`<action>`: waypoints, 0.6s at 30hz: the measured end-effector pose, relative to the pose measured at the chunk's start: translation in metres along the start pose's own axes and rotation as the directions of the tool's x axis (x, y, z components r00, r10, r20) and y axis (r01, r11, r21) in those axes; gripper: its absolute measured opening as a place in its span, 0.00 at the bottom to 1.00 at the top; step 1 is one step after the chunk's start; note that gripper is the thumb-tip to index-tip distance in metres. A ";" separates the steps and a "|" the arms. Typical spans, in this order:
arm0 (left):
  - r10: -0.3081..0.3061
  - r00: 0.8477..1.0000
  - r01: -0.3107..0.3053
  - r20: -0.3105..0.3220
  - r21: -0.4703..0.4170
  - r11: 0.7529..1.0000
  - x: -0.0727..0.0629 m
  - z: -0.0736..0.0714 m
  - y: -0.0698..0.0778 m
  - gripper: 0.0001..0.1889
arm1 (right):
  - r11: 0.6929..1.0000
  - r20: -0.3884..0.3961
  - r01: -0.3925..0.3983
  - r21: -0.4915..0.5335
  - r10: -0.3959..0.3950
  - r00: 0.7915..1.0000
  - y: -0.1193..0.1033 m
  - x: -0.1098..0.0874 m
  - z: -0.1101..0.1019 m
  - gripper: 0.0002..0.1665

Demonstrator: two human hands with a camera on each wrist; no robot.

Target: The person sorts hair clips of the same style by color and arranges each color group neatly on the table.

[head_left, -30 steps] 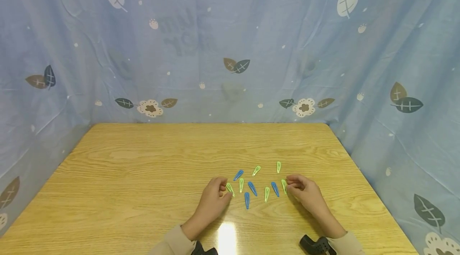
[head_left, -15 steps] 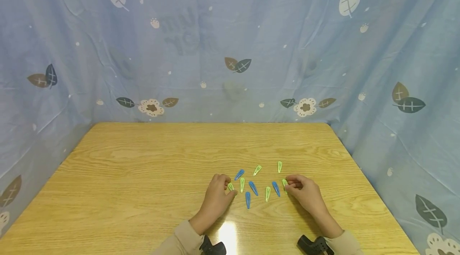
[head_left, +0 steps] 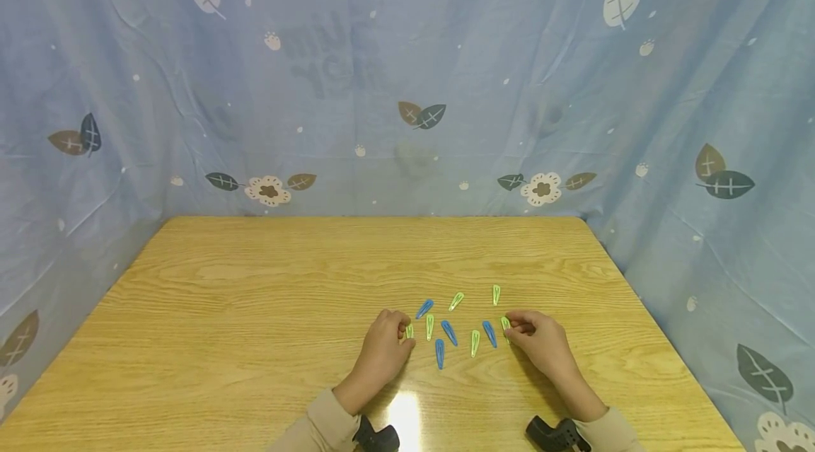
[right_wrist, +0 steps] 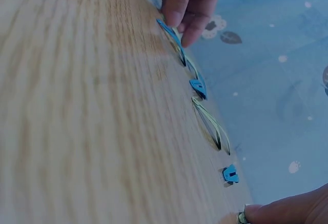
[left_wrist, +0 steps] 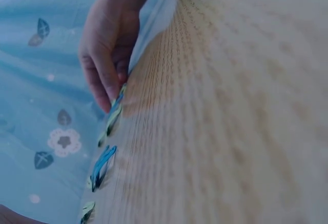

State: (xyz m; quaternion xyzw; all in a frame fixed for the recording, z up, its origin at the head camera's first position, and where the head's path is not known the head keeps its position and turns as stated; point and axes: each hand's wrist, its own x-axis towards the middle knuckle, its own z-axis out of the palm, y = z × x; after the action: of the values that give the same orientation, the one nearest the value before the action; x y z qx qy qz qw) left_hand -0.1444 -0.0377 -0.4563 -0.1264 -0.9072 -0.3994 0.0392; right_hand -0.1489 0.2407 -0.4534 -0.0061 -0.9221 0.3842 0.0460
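Snap hair clips in blue and lime green lie scattered on the wooden table (head_left: 255, 310). My left hand (head_left: 380, 354) pinches the leftmost green hair clip (head_left: 409, 332) between thumb and fingers. On the other side of the group, the fingertips of my right hand (head_left: 542, 344) grip the edge of the rightmost green hair clip (head_left: 506, 324). The right wrist view shows the right thumb or finger (right_wrist: 279, 212) on this clip's end, partly hidden. A blue hair clip (head_left: 489, 334) lies just left of it.
Between the hands are a blue clip (head_left: 440, 354), another blue clip (head_left: 448, 332) and green clips (head_left: 475, 343). Farther back lie a blue clip (head_left: 424, 308) and a green clip (head_left: 496, 295). A patterned curtain (head_left: 344, 84) hangs behind the table.
My left hand has shifted slightly right and closed on the leftmost green hair clip, which has turned more upright in the head view. My right hand stays nearly still at its clip.
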 end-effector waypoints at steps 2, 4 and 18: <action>-0.006 1.000 0.006 0.006 -0.002 1.000 0.000 0.000 0.000 0.14 | 1.000 -0.002 0.006 -0.002 -0.006 1.000 0.000 0.000 0.000 0.16; -0.005 1.000 0.005 0.010 -0.006 1.000 0.000 -0.001 0.000 0.14 | 1.000 -0.008 0.017 -0.003 -0.017 1.000 0.000 -0.001 0.000 0.16; -0.013 1.000 0.013 -0.010 0.004 1.000 0.002 -0.002 -0.002 0.13 | 1.000 0.014 0.006 -0.010 -0.006 1.000 0.000 0.000 0.000 0.15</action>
State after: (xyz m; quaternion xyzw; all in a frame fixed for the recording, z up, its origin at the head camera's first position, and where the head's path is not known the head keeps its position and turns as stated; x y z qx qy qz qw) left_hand -0.1470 -0.0401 -0.4557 -0.1184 -0.9086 -0.3983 0.0415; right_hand -0.1486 0.2409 -0.4532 -0.0008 -0.9244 0.3793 0.0405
